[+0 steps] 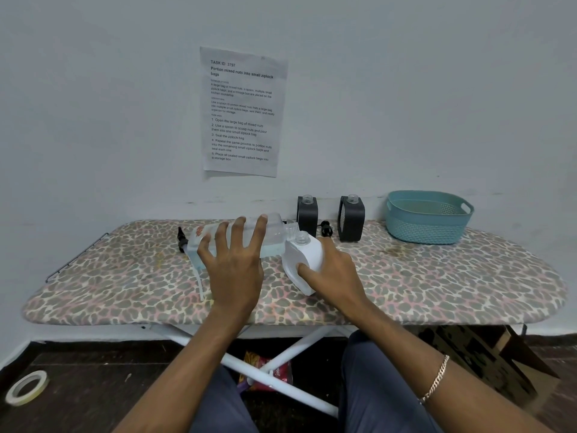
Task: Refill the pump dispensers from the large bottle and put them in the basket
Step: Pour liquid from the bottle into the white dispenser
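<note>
My left hand (235, 260) grips the large clear bottle (274, 234), tipped on its side with its open neck over the mouth of a white dispenser (301, 260). My right hand (335, 270) holds that white dispenser, which leans left on the board. Two black dispensers (307, 215) (351, 218) stand uncapped near the wall. One black pump head (324, 229) lies between them, another black pump (182, 237) with a long clear tube lies at the left. The teal basket (427, 218) sits at the far right.
Everything rests on an ironing board with a leopard-print cover (437, 282). A printed sheet (242, 112) hangs on the wall behind. A tape roll (26, 387) lies on the floor at the left, a cardboard box (487, 354) stands under the board's right end.
</note>
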